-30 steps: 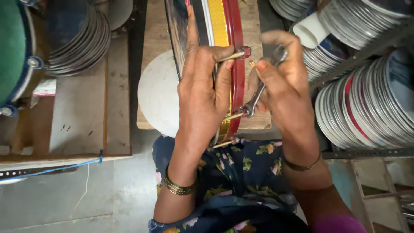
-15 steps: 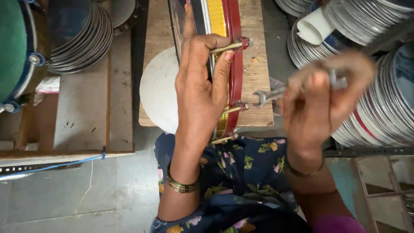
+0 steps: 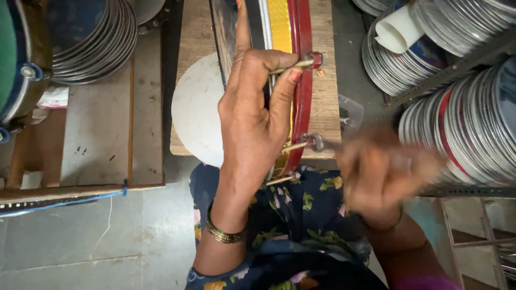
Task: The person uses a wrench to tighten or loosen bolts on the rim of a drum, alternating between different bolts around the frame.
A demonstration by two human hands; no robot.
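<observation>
Head view: left hand [image 3: 252, 113] grips a red-rimmed drum [image 3: 293, 80] standing on edge on the wooden surface [image 3: 322, 102]; blurred right hand [image 3: 384, 177], grip unclear, nears a rod [image 3: 298, 145]. Drum looks stiff, light, best held by its rim.

A left hand [image 3: 252, 115] grips the red-rimmed drum with a yellow band [image 3: 293, 80], thumb resting on a brass tension rod [image 3: 293, 65] at the drum's red rim. Just right of the drum, the right hand [image 3: 384, 172] is blurred; what it holds cannot be told. Behind the drum lies a round white disc [image 3: 196, 110] on a wooden board [image 3: 325, 32]. Well right of the drum stand stacked metal hoops [image 3: 467, 123].
</observation>
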